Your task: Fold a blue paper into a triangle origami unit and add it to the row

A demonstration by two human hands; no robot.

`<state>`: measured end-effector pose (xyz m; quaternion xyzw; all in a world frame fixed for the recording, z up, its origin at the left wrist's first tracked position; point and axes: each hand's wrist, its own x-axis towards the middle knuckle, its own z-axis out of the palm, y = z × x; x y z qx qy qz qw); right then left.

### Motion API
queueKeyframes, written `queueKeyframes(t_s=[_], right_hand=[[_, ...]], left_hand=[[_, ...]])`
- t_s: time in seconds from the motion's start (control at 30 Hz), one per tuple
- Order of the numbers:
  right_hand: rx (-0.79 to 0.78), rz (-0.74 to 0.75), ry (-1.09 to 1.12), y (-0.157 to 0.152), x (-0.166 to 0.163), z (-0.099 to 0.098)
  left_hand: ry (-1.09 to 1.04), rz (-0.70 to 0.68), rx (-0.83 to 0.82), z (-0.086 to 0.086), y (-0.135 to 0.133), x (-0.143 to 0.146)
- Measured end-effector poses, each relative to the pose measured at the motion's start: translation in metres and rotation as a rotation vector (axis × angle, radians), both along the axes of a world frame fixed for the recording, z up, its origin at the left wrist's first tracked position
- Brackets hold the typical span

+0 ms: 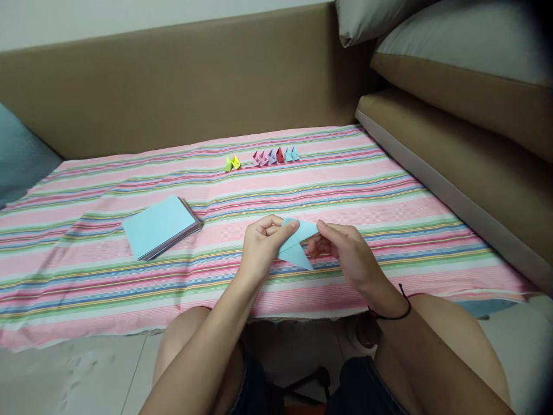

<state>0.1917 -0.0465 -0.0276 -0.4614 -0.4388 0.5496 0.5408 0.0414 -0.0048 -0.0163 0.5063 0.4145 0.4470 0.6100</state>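
Both hands hold one light blue sheet of paper (pixel 296 245), partly folded into a pointed shape, just above the striped cloth. My left hand (pixel 261 242) pinches its left side with thumb and fingers closed. My right hand (pixel 343 251) grips the right side, fingers curled round the edge. A stack of square paper sheets (pixel 161 227), light blue on top, lies to the left on the cloth. Further back stands a row of small folded paper pieces: two yellow-green ones (pixel 232 163) and several pink, purple, red and blue ones (pixel 276 155).
The pink striped cloth (pixel 389 196) covers a low bed surface. A brown padded backboard (pixel 173 86) rises behind, with brown cushions (pixel 458 150) and grey pillows (pixel 466 40) at right. A teal cushion (pixel 19 155) sits far left. My knees are under the front edge.
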Motion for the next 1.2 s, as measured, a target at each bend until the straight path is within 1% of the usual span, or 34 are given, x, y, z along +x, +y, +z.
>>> queueKeyframes(t_s=[0.17,0.33,0.5,0.57,0.73,0.9,1.07,1.2], right_hand=[[0.052,-0.023,-0.042,0.0007,-0.0001,0.0005],[0.021,0.003,-0.094,-0.0003,-0.005,0.0016],[0.035,-0.064,-0.198,-0.0007,-0.0083,-0.0007],[0.031,-0.063,-0.227,-0.001,-0.0075,-0.0007],[0.035,-0.027,-0.283,-0.003,-0.006,0.0028],[0.031,0.04,-0.244,-0.0027,-0.0072,0.0065],[0.012,-0.008,-0.236,-0.0017,-0.0057,0.0046],[-0.005,0.031,-0.258,-0.0012,-0.003,0.0042]], left_hand=[[-0.011,0.013,-0.014,0.0001,0.0008,0.0],[-0.031,0.055,0.002,-0.0014,0.0013,-0.0003],[-0.064,0.016,-0.006,-0.005,0.0006,0.0023],[-0.05,0.014,-0.005,-0.0056,0.0007,0.0036],[-0.005,0.028,0.077,-0.0037,0.0017,0.0034],[0.011,0.059,0.131,-0.0018,0.0014,0.0008],[-0.017,0.04,0.102,-0.002,0.0008,0.0016],[-0.013,0.063,0.09,-0.0013,0.0012,0.0015]])
